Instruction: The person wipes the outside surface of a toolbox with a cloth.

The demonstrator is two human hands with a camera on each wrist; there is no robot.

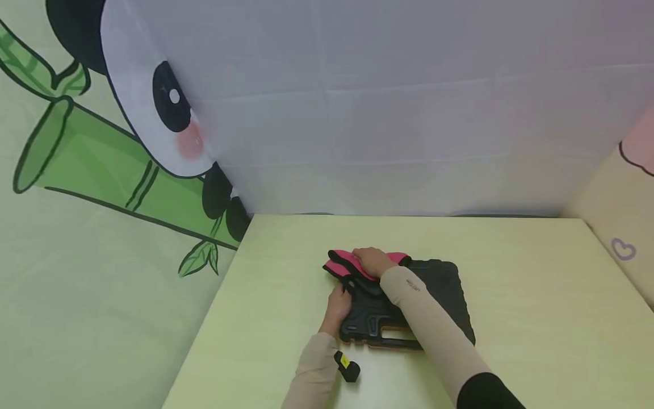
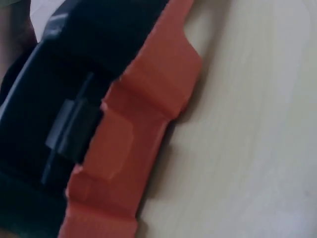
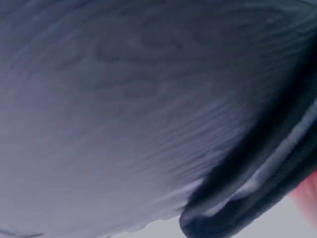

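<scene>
A: What are our fingers doing?

B: Our right hand (image 1: 374, 262) has its fingers bent over the pink-and-black cloth (image 1: 349, 267), and seems to grip it. Our left hand (image 1: 338, 305) is by the cloth's near end. Its fingertips are hidden, so we can't tell how open they are or if they hold anything.

A: Where's the cloth?

B: On the black case (image 1: 373, 309), up at ten o'clock. Our left hand is at the case's nine, and the handle (image 1: 401, 343) is at six.

A: What might go wrong?

B: The cloth pokes past the case's corner, so a loose grip could let it slip off. Our left sleeve (image 1: 315, 360) could bump the black-and-yellow gadget (image 1: 348, 368) at seven o'clock across the table (image 1: 245, 341).
</scene>
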